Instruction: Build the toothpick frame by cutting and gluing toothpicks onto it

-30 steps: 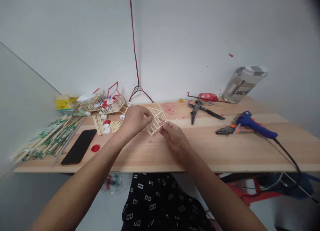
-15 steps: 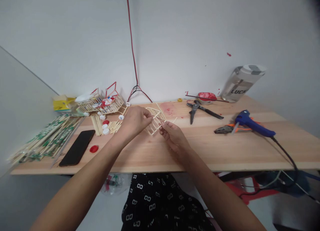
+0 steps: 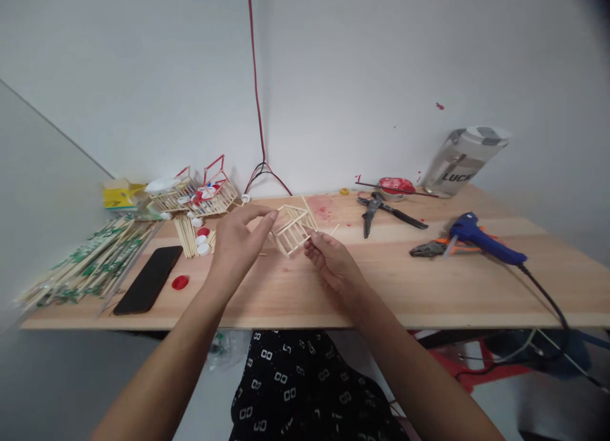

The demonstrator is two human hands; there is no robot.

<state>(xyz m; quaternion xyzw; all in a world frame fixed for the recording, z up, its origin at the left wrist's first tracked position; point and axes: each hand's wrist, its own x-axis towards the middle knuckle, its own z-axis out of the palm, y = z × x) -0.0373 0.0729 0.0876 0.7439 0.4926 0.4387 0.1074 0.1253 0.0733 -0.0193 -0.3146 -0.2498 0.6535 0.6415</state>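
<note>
- The stick frame point(image 3: 291, 223), a small open lattice of pale sticks, is held up at the centre of the frame, above the wooden table point(image 3: 405, 295).
- By the right hand point(image 3: 331, 260), right of centre, the near right corner of the lattice is gripped between thumb and fingertips, with the other fingers curled in.
- The left hand point(image 3: 238, 241), left of centre, is held with thumb and forefinger brought near each other, just beside the lattice's upper left corner; whether anything is pinched or touched there cannot be made out.
- Left of the left hand, white caps point(image 3: 203, 249) and a bundle of loose sticks point(image 3: 185, 236) are laid out, with a red cap point(image 3: 180, 282) set nearer the table's front edge.
- Further left, a black phone point(image 3: 147, 281) is placed beside wrapped sticks point(image 3: 86, 260).
- Above these, in the left of the frame, a stick basket point(image 3: 219, 203) with a red handle is filled with caps.
- Right of centre, black-handled pliers point(image 3: 374, 207) are left lying with handles spread, in front of a red-stained container point(image 3: 395, 185).
- At the far right, a blue glue gun point(image 3: 490, 241) is rested across orange-handled pliers point(image 3: 429, 248).
- Behind them, a container marked "LUCK" point(image 3: 462, 164) is stood by the wall.
</note>
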